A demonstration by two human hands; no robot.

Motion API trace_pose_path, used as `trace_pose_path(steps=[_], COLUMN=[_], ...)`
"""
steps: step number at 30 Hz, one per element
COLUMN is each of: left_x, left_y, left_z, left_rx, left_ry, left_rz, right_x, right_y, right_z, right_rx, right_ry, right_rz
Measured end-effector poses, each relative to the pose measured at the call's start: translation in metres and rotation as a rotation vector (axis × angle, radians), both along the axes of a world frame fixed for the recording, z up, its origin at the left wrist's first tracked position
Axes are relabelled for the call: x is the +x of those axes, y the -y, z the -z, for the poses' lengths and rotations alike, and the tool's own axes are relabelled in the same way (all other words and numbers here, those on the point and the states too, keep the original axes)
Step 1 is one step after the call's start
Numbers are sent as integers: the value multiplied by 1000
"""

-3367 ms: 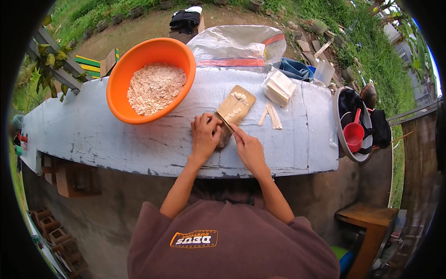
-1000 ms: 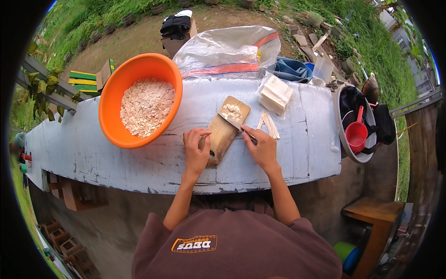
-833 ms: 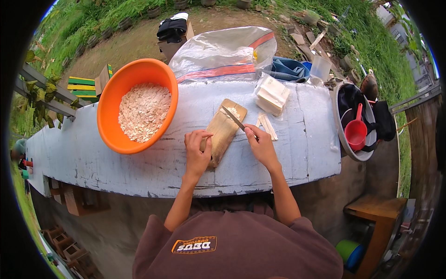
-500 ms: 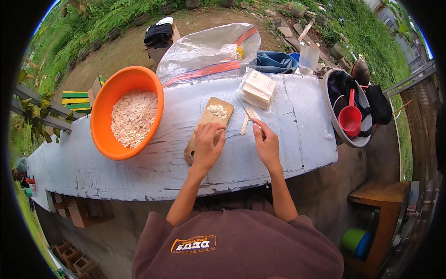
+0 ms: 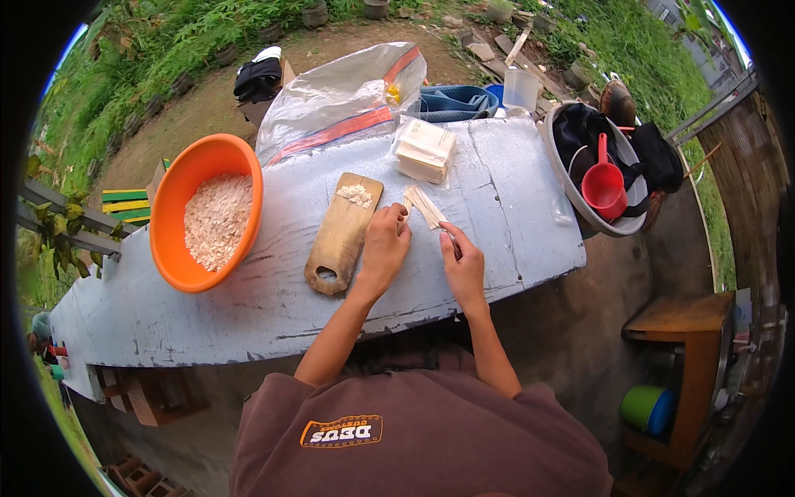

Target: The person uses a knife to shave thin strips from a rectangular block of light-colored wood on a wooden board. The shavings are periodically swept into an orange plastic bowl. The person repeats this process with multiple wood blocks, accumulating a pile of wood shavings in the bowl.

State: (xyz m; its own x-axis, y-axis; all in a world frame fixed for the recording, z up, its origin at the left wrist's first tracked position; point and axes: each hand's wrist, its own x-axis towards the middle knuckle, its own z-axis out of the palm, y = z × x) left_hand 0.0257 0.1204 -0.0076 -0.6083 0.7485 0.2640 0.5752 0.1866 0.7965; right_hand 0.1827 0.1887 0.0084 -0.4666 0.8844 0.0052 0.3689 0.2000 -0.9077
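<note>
My left hand (image 5: 386, 244) is closed near the right edge of the wooden cutting board (image 5: 341, 236), its fingertips pinching a thin pale strip (image 5: 407, 205). In my right hand (image 5: 464, 267), the fingers are closed around what looks like the dark handle of a knife; its blade is mostly hidden. A small bundle of pale flat strips (image 5: 425, 207) lies just beyond the right fingertips, in line with them. Small pale chopped pieces (image 5: 356, 195) form a heap at the board's far end. Behind the strips sits a clear plastic pack of pale rectangular slabs (image 5: 424, 151).
An orange basin (image 5: 163, 217) of pale flakes (image 5: 219, 222) stands at left. On the right, a grey tub (image 5: 565, 178) holds a red dipper (image 5: 604, 189) and dark cloth. A large clear sack (image 5: 323, 108) lies along the far edge of the whitish table (image 5: 489, 240).
My left hand has come off the board to its right side, baring the board's handle hole. The bundle of strips now shows more fully between my hands. The whole view has shifted slightly.
</note>
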Motion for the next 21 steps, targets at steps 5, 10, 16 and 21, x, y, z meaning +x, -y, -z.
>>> trace_pose_path(steps=[5,10,16,21], left_x=[3,-5,-14,-12], left_y=[8,23,32,37], left_z=[-9,-13,0,-1], left_rx=[-39,17,20,65], left_ry=[-28,-8,-132,-176], left_rz=[-32,-72,-82,-79], right_x=[-5,-11,-18,-19], right_y=[5,9,14,17], right_z=[9,0,6,8], right_rx=[27,6,20,42], right_ry=[-106,-16,-54,-57], right_rz=[-16,-52,-82,-89])
